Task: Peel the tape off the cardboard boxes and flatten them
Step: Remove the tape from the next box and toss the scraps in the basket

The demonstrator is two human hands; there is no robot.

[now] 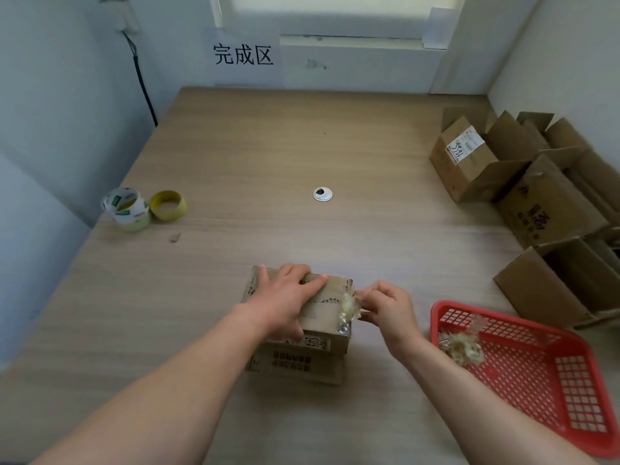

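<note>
Presses box (322,333) top with flat, straight-fingered left hand (285,297), front-centre of counter (235,162); pinches crumpled tape (349,308) at its right edge with right hand (385,307). Risks snapping tape or ripping box surface if yanked.

Cardboard box (330,318): brown, black print on side.
Tape wad (349,307): clear, yellowish, glossy.
Basket (523,374): red, square lattice.
Stacked tape rolls (125,209): pale yellow, green-white labels.
Lone tape roll (167,205): yellow.
Table (268,156): light wood grain.
Wall sign (243,55): white, black characters.
Side boxes (543,209): brown, one with white label.
</note>
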